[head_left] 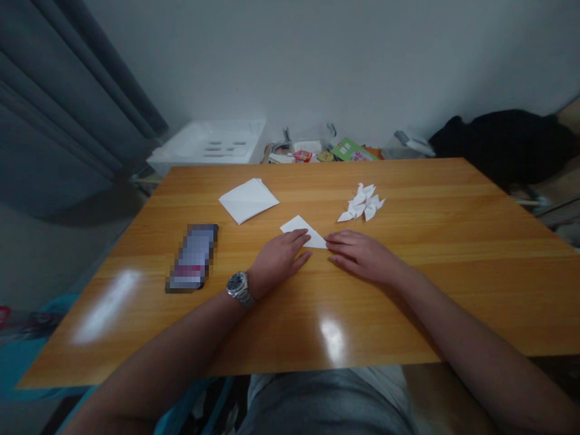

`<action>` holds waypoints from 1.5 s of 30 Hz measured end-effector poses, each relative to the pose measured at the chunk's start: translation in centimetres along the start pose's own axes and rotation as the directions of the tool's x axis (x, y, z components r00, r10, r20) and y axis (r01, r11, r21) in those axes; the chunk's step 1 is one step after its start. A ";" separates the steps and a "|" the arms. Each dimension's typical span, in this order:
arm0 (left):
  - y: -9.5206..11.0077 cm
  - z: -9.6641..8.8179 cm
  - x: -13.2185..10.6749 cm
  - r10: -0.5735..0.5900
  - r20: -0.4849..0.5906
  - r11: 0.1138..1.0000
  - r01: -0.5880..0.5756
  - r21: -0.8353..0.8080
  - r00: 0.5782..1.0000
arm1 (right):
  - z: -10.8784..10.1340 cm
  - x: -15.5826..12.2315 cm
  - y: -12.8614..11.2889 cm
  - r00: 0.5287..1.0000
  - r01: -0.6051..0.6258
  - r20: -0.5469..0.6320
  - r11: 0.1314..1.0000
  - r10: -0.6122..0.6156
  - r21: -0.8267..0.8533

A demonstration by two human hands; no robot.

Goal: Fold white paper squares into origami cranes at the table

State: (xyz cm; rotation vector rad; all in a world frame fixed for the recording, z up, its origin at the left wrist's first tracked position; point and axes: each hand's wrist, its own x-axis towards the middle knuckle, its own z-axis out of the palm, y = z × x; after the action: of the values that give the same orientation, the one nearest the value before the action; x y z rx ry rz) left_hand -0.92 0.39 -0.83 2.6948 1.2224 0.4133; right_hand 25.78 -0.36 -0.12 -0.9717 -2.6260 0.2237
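Note:
A small white sheet of paper, folded into a triangle, lies flat on the wooden table between my hands. My left hand, with a metal watch on its wrist, rests its stretched fingers on the paper's left part. At the paper's right corner, the fingertips of my right hand touch the tip, fingers extended. Beyond my right hand sits a small pile of folded white paper figures. A stack of white paper sheets lies farther back on the left.
A phone, its screen blurred out, lies at the left of the wooden table. Behind the far edge stand a white plastic bin and assorted items, including a green booklet. Black cloth is heaped at the back right.

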 end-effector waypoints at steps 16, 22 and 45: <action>-0.3 0.0 0.2 0.060 -0.042 0.998 -0.061 -0.026 0.997 | 1.2 0.0 0.0 0.992 -0.099 -0.063 0.990 0.105 0.096; -0.2 0.1 0.3 0.066 -0.037 0.997 -0.067 -0.026 0.997 | 1.2 0.1 0.0 0.993 -0.084 -0.083 0.995 0.088 0.053; 0.5 -0.9 0.4 0.095 -0.056 0.991 -0.089 0.096 0.994 | 0.5 0.2 -1.7 0.979 -0.089 -0.188 0.994 0.077 -0.057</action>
State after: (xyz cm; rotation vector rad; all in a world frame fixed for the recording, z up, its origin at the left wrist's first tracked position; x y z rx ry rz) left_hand -0.58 0.39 0.24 2.8465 1.1639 0.4637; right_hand 24.45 -1.56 -0.13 -1.0704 -2.4397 0.0635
